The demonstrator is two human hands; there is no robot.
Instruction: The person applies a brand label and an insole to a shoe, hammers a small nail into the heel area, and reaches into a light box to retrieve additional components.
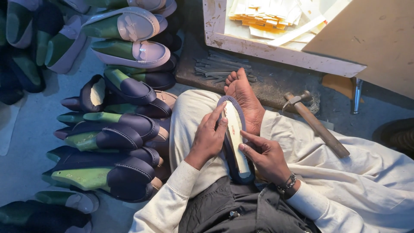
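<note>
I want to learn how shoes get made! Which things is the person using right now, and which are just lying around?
In use:
left hand
right hand
upturned shoe on the lap

Lying about:
hammer
dark nails
stacked shoes on green lasts
paper strips in a tray

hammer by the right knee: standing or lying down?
Lying down. The hammer rests flat on the person's pale trouser leg, head toward the bare foot, wooden handle angling away. Neither hand touches it.
</note>
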